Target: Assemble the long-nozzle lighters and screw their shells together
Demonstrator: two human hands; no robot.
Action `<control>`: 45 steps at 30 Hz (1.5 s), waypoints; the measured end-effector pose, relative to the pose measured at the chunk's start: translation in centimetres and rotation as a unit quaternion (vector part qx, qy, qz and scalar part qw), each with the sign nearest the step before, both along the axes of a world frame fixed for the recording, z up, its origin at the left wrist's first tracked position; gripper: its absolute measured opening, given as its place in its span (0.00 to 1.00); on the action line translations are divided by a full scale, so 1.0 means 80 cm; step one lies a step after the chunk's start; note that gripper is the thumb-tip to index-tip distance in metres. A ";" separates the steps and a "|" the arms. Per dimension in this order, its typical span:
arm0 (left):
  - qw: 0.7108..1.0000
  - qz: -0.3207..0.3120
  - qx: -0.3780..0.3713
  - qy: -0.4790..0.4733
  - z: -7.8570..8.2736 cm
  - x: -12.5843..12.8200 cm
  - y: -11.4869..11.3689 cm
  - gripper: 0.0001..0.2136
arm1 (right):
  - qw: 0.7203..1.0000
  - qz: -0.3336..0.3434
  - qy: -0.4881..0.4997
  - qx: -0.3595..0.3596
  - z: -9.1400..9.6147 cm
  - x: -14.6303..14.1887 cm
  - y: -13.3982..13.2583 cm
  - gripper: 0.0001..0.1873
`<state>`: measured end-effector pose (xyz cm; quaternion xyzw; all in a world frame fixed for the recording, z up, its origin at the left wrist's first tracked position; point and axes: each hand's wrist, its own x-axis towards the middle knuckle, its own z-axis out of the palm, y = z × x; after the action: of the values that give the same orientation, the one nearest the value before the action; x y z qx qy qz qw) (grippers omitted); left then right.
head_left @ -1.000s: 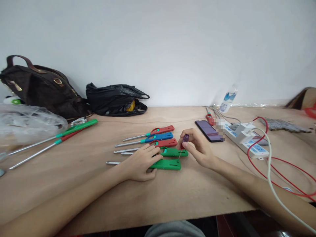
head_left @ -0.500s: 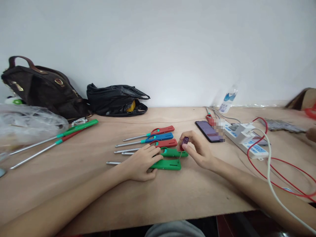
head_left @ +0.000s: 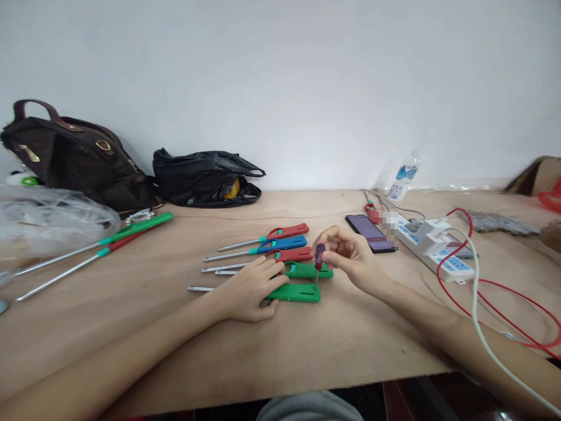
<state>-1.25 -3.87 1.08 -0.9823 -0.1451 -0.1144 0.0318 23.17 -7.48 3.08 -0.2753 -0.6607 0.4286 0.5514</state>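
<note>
My left hand [head_left: 254, 289] is closed over the front green gas lighter [head_left: 298, 292], pressing it flat on the table and hiding its trigger. In my right hand [head_left: 353, 257] a small screwdriver [head_left: 320, 256] with a purple and red handle stands nearly upright, pinched between thumb and fingers. Its tip meets the handle end of that same lighter. Behind it lie another green lighter [head_left: 302, 270], a red lighter [head_left: 293, 254], a blue lighter [head_left: 284, 242] and a farther red lighter [head_left: 287, 230], all with metal tubes pointing left.
More long lighters [head_left: 142, 227] lie at left beside a clear plastic bag [head_left: 52, 216]. A brown bag [head_left: 79, 158] and black plastic bag [head_left: 197, 178] stand behind. At right are a phone [head_left: 366, 231], power strip [head_left: 456, 269], red cable [head_left: 442, 280] and bottle [head_left: 404, 177].
My right hand has shifted slightly, and the screwdriver has gone from leaning right to nearly upright. My left hand stays in place on the green lighter.
</note>
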 end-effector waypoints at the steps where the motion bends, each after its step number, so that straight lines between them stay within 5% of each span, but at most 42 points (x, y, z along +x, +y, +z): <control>1: 1.000 0.000 0.000 0.000 0.000 0.000 0.000 0.15 | 1.000 0.013 0.001 -0.009 0.002 0.001 0.001 0.10; 7: 1.000 0.002 0.002 0.004 -0.002 0.000 0.001 0.15 | 0.995 0.088 -0.002 -0.052 0.003 0.006 0.007 0.11; 38: 1.000 0.003 0.011 0.017 -0.002 0.001 0.001 0.15 | 0.992 0.064 0.025 -0.103 0.003 0.007 0.006 0.14; 45: 1.000 0.005 0.009 0.023 -0.002 0.001 0.000 0.15 | 0.983 0.121 0.068 -0.123 0.004 0.002 0.003 0.15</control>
<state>-1.18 -3.85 0.95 -0.9835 -0.1484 -0.0931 0.0449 23.32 -7.26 3.44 -0.2287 -0.5924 0.5880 0.5011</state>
